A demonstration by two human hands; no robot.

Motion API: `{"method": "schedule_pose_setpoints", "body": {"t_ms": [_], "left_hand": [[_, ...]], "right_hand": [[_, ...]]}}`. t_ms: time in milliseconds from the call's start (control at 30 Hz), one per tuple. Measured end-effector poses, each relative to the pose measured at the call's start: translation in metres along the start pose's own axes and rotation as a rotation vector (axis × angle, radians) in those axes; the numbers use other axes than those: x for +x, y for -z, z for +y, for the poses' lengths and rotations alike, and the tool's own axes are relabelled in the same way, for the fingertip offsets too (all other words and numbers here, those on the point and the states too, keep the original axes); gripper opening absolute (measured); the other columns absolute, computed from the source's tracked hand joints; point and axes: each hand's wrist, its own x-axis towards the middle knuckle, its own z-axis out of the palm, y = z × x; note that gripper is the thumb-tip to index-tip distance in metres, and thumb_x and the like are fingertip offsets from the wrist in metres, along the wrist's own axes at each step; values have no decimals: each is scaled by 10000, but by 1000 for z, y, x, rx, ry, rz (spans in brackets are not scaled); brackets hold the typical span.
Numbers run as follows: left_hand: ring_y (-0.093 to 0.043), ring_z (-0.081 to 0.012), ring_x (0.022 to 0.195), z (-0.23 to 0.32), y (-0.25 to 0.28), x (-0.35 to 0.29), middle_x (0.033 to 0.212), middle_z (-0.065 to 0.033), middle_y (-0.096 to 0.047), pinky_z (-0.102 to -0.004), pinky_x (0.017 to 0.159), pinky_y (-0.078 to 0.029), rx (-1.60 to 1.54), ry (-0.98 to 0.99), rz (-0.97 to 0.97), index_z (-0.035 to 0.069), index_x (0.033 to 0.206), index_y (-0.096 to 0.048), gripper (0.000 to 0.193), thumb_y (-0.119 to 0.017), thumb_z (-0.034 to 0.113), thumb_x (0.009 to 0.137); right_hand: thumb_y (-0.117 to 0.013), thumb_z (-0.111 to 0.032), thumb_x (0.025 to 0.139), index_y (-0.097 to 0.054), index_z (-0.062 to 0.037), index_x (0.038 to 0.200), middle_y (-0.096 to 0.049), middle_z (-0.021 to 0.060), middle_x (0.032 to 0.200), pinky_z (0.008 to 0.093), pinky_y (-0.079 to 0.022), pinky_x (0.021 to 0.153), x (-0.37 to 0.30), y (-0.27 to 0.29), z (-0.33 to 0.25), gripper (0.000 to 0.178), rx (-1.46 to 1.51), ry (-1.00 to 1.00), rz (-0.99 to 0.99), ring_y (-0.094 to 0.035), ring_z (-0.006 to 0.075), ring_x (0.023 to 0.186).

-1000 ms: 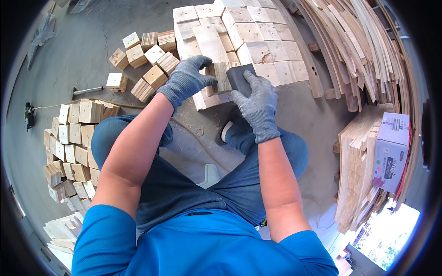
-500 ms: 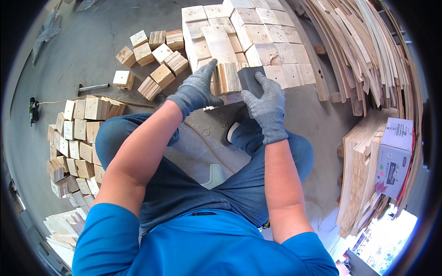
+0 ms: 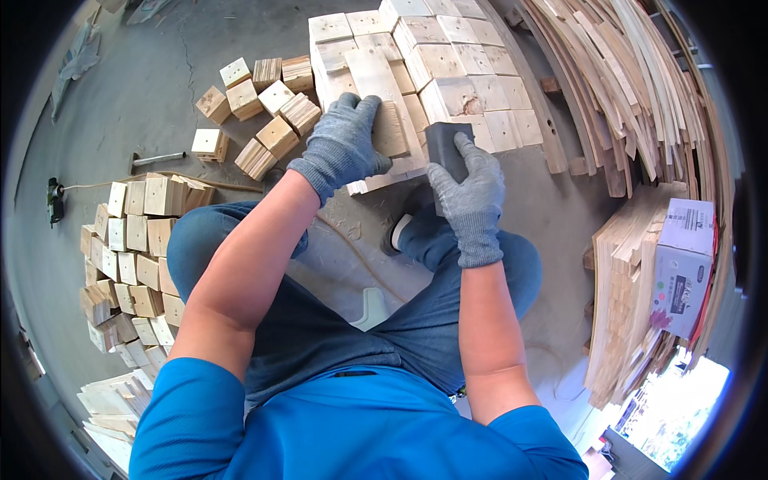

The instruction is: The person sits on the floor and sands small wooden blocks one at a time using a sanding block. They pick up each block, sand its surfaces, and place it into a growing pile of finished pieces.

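The grey-gloved left hand (image 3: 340,148) is half curled, fingertips by the far end of a wooden block (image 3: 390,130) and thumb by its near end, seemingly gripping it; the right hand (image 3: 474,188) is partly closed on a dark block (image 3: 448,142), thumb at its left side, fingers over its face; the wooden block lies on a pale board (image 3: 372,72), toward the near edge, while the dark one is just beyond the right edge, contact unclear; the wooden block should prove stiff, fairly light, dry and hard to break, best held across its two ends; its long axis runs along the board, far end leaning slightly left; the dark block's points roughly away too; farther out, stacked blocks (image 3: 468,94) stand rightward, loose blocks (image 3: 276,136) leftward.
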Motion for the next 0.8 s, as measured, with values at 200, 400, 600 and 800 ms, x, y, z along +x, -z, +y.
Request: {"method": "schedule_pose_setpoints", "body": {"t_ms": [200, 400, 600, 800], "left_hand": [[-576, -397, 1370, -5, -4, 3, 1438, -219, -549, -464, 1178, -516, 3, 63, -64, 72, 1560, -516, 1062, -1011, 363, 666], [-544, -383, 1427, -10, -17, 3, 1546, -214, -503, -427, 1244, -474, 33, 25, -27, 45, 1584, -467, 1089, -1020, 313, 684], [-531, -393, 1439, -11, -19, 5, 1542, -214, -519, -440, 1247, -465, 26, 32, -50, 47, 1593, -458, 1109, -1024, 311, 676], [-540, -407, 1412, -15, -22, 5, 1497, -221, -550, -466, 1224, -474, 8, 5, -22, 64, 1568, -479, 1116, -1035, 362, 647]], "right_hand": [[-911, -397, 814, -735, -162, 1415, -625, 270, 1388, 544, -519, 1079, -16, -13, -16, 669, -168, 12, -96, -610, 457, 1244], [-902, -404, 819, -737, -197, 1419, -616, 247, 1394, 541, -526, 1054, -17, -19, -15, 656, -190, 21, -117, -610, 445, 1243], [-881, -396, 840, -725, -204, 1432, -619, 217, 1348, 536, -534, 1019, -11, -26, -26, 642, -289, 67, -73, -616, 435, 1221], [-879, -398, 841, -731, -193, 1415, -638, 201, 1291, 520, -558, 974, 21, -25, -30, 627, -318, 67, -53, -644, 405, 1149]]}}
